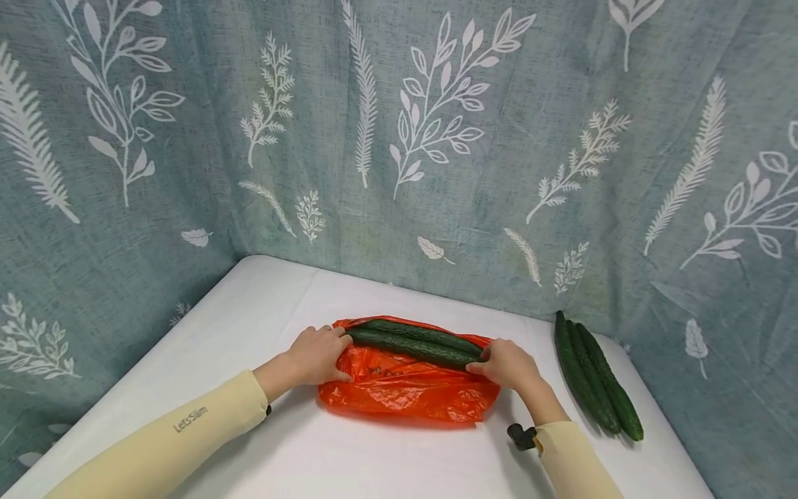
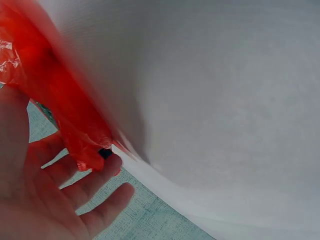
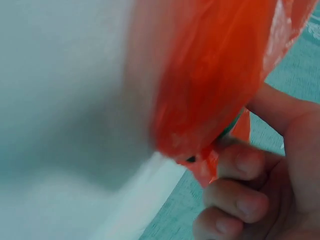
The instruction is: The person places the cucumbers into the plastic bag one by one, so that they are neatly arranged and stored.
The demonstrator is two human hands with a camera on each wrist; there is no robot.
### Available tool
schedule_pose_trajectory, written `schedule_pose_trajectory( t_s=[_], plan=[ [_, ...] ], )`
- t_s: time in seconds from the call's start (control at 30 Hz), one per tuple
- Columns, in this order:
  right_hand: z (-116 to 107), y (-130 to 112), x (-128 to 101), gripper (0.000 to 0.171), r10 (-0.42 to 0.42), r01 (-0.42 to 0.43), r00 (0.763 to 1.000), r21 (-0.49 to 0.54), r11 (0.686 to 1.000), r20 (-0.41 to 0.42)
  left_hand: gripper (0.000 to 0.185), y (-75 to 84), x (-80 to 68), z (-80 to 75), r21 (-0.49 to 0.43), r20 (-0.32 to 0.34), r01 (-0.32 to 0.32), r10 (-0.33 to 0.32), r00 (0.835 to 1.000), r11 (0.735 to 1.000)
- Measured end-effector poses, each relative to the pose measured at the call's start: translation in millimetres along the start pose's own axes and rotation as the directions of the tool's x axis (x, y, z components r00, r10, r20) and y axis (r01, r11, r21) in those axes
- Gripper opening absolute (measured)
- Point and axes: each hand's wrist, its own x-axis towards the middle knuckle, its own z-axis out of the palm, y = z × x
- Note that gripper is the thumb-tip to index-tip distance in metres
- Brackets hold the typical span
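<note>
Two dark green cucumbers (image 1: 414,342) lie side by side in the mouth of a crinkled red plastic bag (image 1: 408,402) on the table. My left hand (image 1: 316,355) grips the bag at its left end, thumb in front and fingers over the cucumber tips. In the left wrist view, its spread, bent fingers (image 2: 97,180) touch the red plastic. At the other end my right hand (image 1: 508,364) holds the cucumber ends, with the thumb on the nearer one. The right wrist view has curled fingers (image 3: 235,200) against the bag's end, where a bit of green shows.
Three more cucumbers (image 1: 592,374) lie together near the right edge of the white table (image 1: 399,464). A blue-green curtain (image 1: 374,229) with white leaf prints hangs behind and at both sides.
</note>
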Motion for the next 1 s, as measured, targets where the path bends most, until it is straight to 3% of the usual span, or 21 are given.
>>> schedule_pose_trajectory(
  t_s=[0.2,0.43,0.6,0.77,1.0],
  plan=[
    [0,10,2,0.042,-0.044,0.043,0.999,0.036,0.998,0.022,0.067,-2.7,-1.6,-0.9,0.001,-0.003,-0.030,0.030,1.000,1.000],
    [4,17,7,0.043,-0.081,0.079,0.995,0.036,0.996,0.053,0.065,-5.2,-1.1,2.3,-0.022,0.028,-0.016,0.017,0.999,1.000],
    [9,20,6,0.035,-0.062,0.061,0.996,0.018,0.998,0.069,0.065,-3.9,-0.5,4.9,-0.036,0.029,-0.016,0.017,0.999,0.999],
    [9,21,2,0.042,-0.059,0.057,0.996,0.025,0.998,0.072,0.065,-3.0,-0.7,4.7,-0.044,0.024,-0.012,0.013,1.000,0.999],
    [-4,17,-8,0.034,-0.047,0.052,0.994,-0.050,0.997,0.098,0.064,-1.1,1.9,4.0,-0.040,0.017,-0.023,0.024,1.000,0.999]
  ],
)
